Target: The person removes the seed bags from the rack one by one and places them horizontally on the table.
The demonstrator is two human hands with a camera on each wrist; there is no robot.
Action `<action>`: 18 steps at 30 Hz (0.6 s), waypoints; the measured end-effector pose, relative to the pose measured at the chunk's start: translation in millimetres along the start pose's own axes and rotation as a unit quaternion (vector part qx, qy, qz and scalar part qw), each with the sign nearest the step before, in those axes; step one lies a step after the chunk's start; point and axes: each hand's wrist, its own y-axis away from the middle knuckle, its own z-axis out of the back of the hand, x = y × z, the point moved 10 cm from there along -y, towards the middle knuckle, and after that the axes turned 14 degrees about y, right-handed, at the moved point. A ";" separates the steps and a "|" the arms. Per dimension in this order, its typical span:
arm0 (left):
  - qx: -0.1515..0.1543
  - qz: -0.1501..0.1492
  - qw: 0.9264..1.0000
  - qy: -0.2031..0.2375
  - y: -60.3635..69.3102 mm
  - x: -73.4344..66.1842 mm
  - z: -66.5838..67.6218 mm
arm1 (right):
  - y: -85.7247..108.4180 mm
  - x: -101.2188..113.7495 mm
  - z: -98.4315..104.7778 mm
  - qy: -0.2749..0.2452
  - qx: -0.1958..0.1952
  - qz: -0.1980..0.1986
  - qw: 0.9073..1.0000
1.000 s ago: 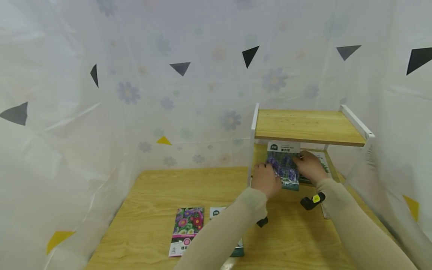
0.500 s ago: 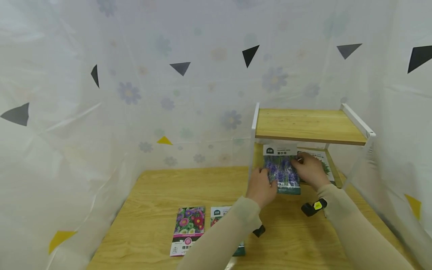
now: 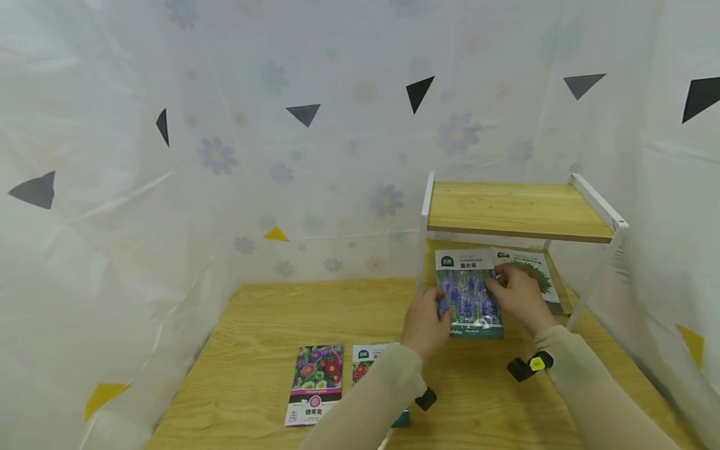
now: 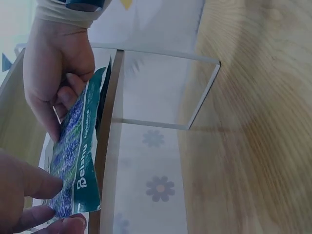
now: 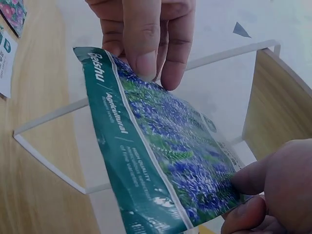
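Observation:
A seed packet (image 3: 468,297) with purple lavender flowers and a green lower band is held at the front of the shelf's lower board (image 3: 430,262). My left hand (image 3: 425,322) pinches its left edge; in the left wrist view the thumb lies on the printed face. At the right edge my right hand (image 3: 520,295) grips it between thumb and fingers. The "Beishu" lettering (image 4: 82,165) shows on the band in the left wrist view. Partly behind my right hand, another seed packet (image 3: 531,269) with a green plant lies on that board.
The small shelf (image 3: 520,209) has white metal sides and a wooden top board over the lower one. On the table (image 3: 315,306) lie a packet with pink and red flowers (image 3: 316,381) and another packet (image 3: 362,369), partly hidden by my left sleeve.
Both hands have drawn the lavender packet down and slightly left, toward me, from under the top board. More of the green-plant packet behind it shows now.

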 end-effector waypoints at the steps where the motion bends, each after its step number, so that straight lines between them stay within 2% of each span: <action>1: 0.001 0.005 1.000 0.009 1.6 2.3 0.3 | 2.4 0.3 -0.5 -0.001 -0.002 0.001 1.000; 4: 0.006 0.022 0.998 0.053 7.0 8.1 1.4 | 10.1 2.7 -2.5 -0.003 -0.008 0.012 1.000; 9: 0.012 0.040 0.992 0.121 16.7 17.1 2.8 | 22.2 8.2 -6.8 -0.017 -0.015 0.030 0.999; 14: 0.012 0.036 0.989 0.143 23.6 23.2 3.9 | 31.1 8.3 -10.9 -0.027 -0.023 0.028 0.999; 18: 0.012 0.037 0.987 0.157 28.6 33.1 2.3 | 33.9 5.2 -19.5 -0.038 -0.012 0.028 0.999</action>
